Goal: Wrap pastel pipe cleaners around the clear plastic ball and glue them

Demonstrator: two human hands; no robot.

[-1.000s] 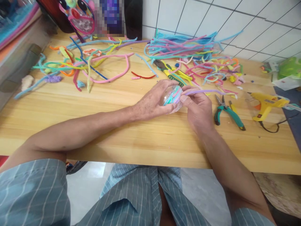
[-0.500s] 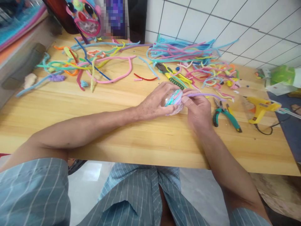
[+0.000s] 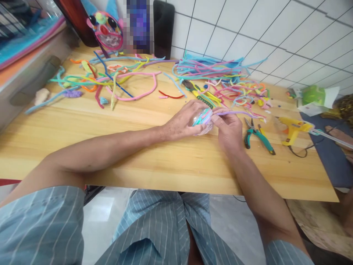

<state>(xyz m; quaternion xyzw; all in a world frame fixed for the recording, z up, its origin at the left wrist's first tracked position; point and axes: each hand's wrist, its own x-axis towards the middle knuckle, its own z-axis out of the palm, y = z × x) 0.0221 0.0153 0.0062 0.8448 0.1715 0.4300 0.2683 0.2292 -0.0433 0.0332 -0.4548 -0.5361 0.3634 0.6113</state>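
Observation:
My left hand (image 3: 183,119) is wrapped round a clear rounded piece (image 3: 202,117) covered partly with turquoise, pink and lilac pipe cleaners. Part of the piece is hidden behind my fingers. Against its right side, my right hand (image 3: 228,129) pinches a purple pipe cleaner (image 3: 239,112), whose loose end trails to the right. Just beyond my left hand lie yellow-and-black handled pliers (image 3: 202,96). Teal-handled pliers (image 3: 257,136), with their jaws pointing away from me, rest to the right of my right hand.
A yellow glue gun (image 3: 295,129) lies near the right edge of the wooden table (image 3: 154,162). Pipe cleaners are piled at the back (image 3: 209,68) and scattered at the left. A decorated pink-rimmed face ornament (image 3: 107,31) and a black phone-like slab (image 3: 163,29) stand at the back.
The camera view has shifted slightly, so the table's right side appears further left. Both hands keep their hold on the rounded piece and the purple pipe cleaner, with little visible movement.

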